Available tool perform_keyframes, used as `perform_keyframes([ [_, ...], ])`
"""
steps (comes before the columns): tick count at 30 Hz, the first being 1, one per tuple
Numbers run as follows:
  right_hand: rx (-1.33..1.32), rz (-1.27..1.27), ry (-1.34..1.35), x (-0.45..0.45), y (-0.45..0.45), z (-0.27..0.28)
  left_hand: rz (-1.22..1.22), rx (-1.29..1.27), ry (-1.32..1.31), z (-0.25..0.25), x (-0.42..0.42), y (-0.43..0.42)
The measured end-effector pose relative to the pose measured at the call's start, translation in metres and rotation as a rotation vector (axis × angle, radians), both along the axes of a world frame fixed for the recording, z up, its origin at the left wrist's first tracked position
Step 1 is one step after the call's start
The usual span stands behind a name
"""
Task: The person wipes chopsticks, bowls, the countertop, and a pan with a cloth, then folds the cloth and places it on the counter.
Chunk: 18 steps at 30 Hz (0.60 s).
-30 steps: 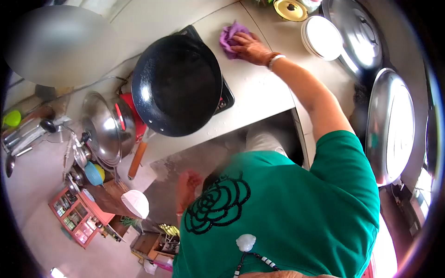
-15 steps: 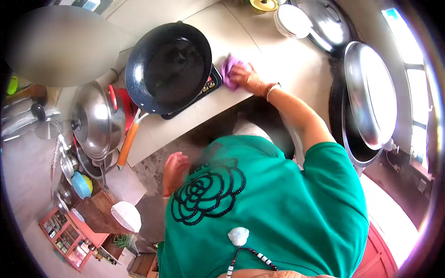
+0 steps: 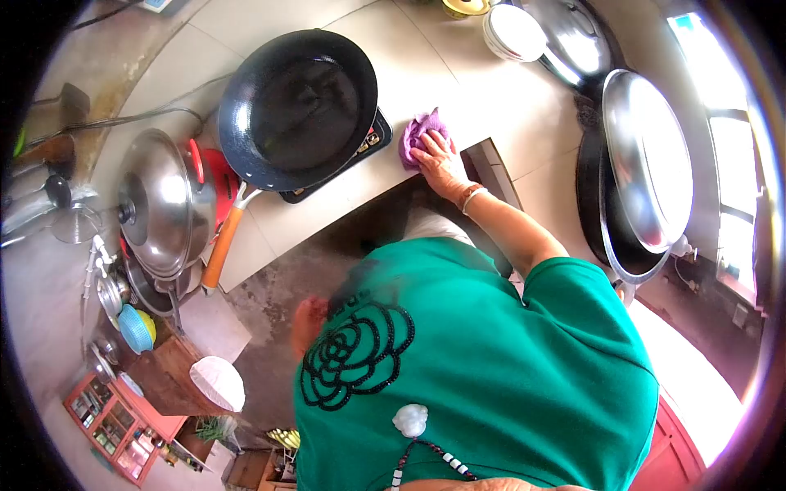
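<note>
My right hand presses a crumpled purple cloth onto the light tiled counter, near its front edge. The fingers lie bent over the cloth. Just left of the cloth stands a black induction cooker, carrying a large dark wok with an orange-brown handle. A thin wet sheen shows inside the wok. My left hand hangs low beside the green shirt, away from the counter. It is blurred and partly hidden by the shirt, so its fingers cannot be made out.
Left of the wok is a lidded steel pot beside something red. At right, a big steel lid leans over a built-in pan. White bowls stand at the back. A wooden table is at lower left.
My right hand and the cloth have shifted slightly right, away from the cooker. My left hand has dropped lower. A blurred oval shape at the upper left has left the view.
</note>
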State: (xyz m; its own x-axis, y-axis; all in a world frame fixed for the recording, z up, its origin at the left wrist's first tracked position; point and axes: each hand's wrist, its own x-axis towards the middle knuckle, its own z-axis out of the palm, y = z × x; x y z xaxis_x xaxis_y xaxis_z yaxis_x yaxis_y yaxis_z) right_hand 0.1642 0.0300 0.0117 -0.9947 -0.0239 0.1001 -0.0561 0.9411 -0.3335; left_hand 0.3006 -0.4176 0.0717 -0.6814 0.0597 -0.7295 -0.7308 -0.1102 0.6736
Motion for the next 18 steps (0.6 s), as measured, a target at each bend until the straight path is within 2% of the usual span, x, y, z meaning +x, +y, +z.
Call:
perform_keyframes([
  [3, -0.003, 0.013, 0.041, -0.044, 0.011, -0.015, 0.025, -0.048, -0.053, 0.003, -0.003, 0.006],
  [7, 0.000, 0.082, 0.058, -0.126, 0.022, -0.036, -0.076, -0.125, -0.054, 0.032, -0.013, 0.031],
  [10, 0.054, 0.236, 0.100, -0.189, 0.024, -0.031, 0.001, -0.153, -0.056, 0.010, 0.011, 0.026],
  [14, 0.116, 0.245, 0.094, -0.270, 0.016, -0.041, 0.186, -0.131, -0.125, -0.013, 0.054, 0.029],
  [17, 0.184, 0.228, 0.009, -0.314, 0.013, -0.036, 0.300, -0.097, -0.164, -0.012, 0.057, 0.038],
  [18, 0.198, 0.226, -0.017, -0.325, 0.012, -0.031, 0.061, -0.305, -0.203, -0.005, 0.053, 0.039],
])
